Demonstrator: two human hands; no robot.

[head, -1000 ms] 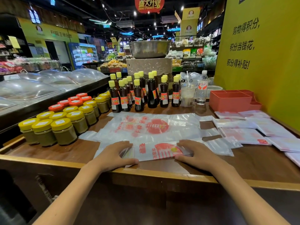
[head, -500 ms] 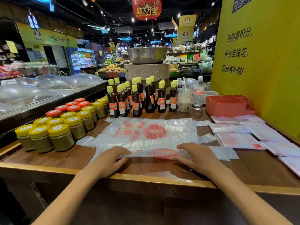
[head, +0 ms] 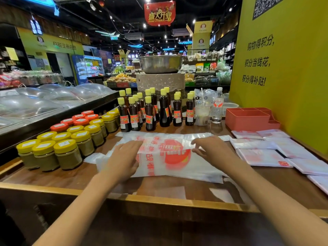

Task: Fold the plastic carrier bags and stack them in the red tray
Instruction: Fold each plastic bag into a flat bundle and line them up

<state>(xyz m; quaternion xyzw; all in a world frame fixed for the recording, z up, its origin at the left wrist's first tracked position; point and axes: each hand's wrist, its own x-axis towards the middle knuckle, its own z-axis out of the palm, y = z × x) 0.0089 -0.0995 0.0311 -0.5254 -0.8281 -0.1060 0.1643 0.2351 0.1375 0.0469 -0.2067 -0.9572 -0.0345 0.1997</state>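
A clear plastic carrier bag [head: 170,162] with red print lies spread on the wooden counter [head: 67,178]. Its near part is lifted and turned over toward the far side, so the print shows mirrored. My left hand [head: 124,157] holds the left end of the raised fold, fingers stretched along it. At the fold's right end, my right hand [head: 213,150] pinches the plastic with its fingertips. The red tray [head: 248,119] stands at the far right against the yellow wall, with no bags visible inside it. Several folded bags [head: 262,157] lie flat in front of the tray.
Yellow-lidded and orange-lidded jars [head: 67,153] crowd the counter's left side. Dark sauce bottles [head: 150,114] line the back, beside a drink cup [head: 202,112] and a water bottle [head: 217,107]. A yellow wall [head: 287,82] bounds the right. The counter has a raised front lip [head: 159,199].
Both hands have moved away from the counter's front edge, lifting the bag's near fold up and over toward the bottles. The camera has tilted slightly.
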